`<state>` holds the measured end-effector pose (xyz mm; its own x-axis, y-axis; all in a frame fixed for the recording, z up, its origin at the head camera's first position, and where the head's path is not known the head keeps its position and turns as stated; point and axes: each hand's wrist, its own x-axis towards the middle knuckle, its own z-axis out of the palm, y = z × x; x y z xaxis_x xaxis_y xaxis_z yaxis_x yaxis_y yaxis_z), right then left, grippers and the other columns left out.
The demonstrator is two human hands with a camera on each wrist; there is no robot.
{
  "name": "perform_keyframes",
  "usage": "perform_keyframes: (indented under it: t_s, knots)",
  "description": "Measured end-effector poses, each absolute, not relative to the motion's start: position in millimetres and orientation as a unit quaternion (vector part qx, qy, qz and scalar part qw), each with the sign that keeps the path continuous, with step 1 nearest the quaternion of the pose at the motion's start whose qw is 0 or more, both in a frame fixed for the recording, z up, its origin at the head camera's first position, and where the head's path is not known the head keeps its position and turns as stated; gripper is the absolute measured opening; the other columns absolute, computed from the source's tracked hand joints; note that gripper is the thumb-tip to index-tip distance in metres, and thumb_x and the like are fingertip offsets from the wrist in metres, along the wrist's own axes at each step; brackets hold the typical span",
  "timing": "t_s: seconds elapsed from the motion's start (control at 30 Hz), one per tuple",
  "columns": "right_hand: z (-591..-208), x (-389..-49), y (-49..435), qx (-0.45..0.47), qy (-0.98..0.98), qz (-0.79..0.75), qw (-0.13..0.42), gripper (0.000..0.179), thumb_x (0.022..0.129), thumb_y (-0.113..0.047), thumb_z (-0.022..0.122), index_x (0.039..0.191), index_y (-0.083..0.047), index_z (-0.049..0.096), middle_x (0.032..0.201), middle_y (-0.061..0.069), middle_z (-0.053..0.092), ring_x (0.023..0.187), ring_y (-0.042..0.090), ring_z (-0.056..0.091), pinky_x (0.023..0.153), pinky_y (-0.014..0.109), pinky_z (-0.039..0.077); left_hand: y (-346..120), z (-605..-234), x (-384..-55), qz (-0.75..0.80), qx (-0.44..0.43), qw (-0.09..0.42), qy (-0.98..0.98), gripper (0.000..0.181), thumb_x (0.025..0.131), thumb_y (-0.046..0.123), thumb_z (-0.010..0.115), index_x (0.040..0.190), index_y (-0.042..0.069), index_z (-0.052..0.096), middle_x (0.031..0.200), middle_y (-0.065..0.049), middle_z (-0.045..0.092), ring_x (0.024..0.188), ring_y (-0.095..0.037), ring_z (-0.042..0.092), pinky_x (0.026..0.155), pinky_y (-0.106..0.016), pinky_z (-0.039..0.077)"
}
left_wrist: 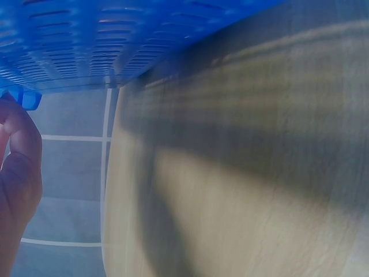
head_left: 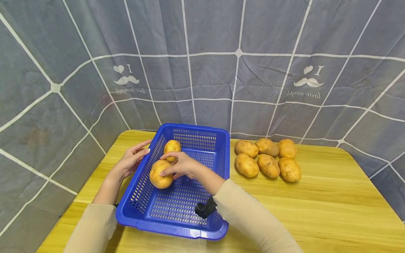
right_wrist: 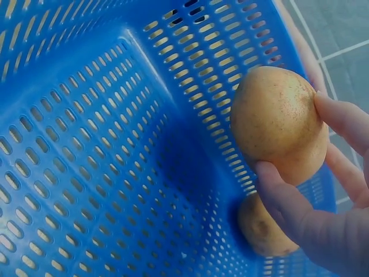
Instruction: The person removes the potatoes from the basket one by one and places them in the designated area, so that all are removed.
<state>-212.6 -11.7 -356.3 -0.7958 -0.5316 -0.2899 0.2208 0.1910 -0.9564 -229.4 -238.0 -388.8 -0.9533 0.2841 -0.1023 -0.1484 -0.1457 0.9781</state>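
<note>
My right hand [head_left: 181, 165] holds a yellow-brown potato [head_left: 159, 175] inside a blue plastic basket [head_left: 172, 232]. In the right wrist view, thumb and fingers grip this potato [right_wrist: 277, 124] above the basket floor, beside the slotted side wall. A second potato [head_left: 172, 146] lies in the basket along the same wall, partly covered by the hand. At the basket's left rim, my left hand [head_left: 129, 161] grips the edge. The left wrist view shows only part of that hand [left_wrist: 20, 167] by the rim, under the slotted wall.
Several potatoes [head_left: 269, 166] sit in two rows on the wooden table [head_left: 326, 203], right of the basket. A grey curtain [head_left: 212, 77] with white lines hangs behind the table and along its left side. A black wrist device [head_left: 205, 208] is on the right wrist.
</note>
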Motion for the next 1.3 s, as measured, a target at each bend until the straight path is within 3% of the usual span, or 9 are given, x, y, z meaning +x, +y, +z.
perform_keyframes:
  t_s: [0.47,0.8,1.03,1.3]
  knots:
    - [-342,-209,7,-0.135,0.695,-0.637,0.305,0.050,0.076,0.005,0.072,0.123,-0.005,0.058,0.102,0.019,0.051,0.081,0.022,0.060,0.067,0.039,0.057,-237,-386,-229,0.769,0.053,0.144,0.621,0.035,0.097,0.009,0.049,0.131,0.017,0.050,0.093,-0.002,0.063,0.077,-0.013,0.066,0.065,-0.027,0.056]
    - [-330,-200,24,-0.145,0.683,-0.645,0.311,0.051,0.076,0.005,0.071,0.124,-0.006,0.057,0.102,0.017,0.049,0.081,0.022,0.058,0.069,0.038,0.056,-236,-385,-228,0.757,0.047,0.139,0.637,0.049,0.096,0.011,0.051,0.142,0.009,0.037,0.092,-0.001,0.062,0.076,-0.012,0.066,0.066,-0.027,0.056]
    - [-323,-196,34,-0.158,0.665,-0.656,0.322,0.052,0.079,0.006,0.068,0.127,-0.004,0.054,0.103,0.016,0.049,0.087,0.023,0.058,0.074,0.040,0.055,-237,-386,-228,0.760,0.051,0.139,0.633,0.044,0.096,0.011,0.051,0.139,0.012,0.042,0.092,-0.001,0.063,0.076,-0.012,0.066,0.066,-0.026,0.056]
    - [-320,-191,46,-0.161,0.671,-0.647,0.324,0.052,0.079,0.005,0.068,0.127,-0.005,0.053,0.107,0.017,0.050,0.086,0.024,0.059,0.074,0.040,0.055,-237,-388,-229,0.759,0.046,0.141,0.634,0.047,0.096,0.012,0.052,0.141,0.010,0.038,0.092,-0.001,0.063,0.075,-0.011,0.065,0.065,-0.025,0.055]
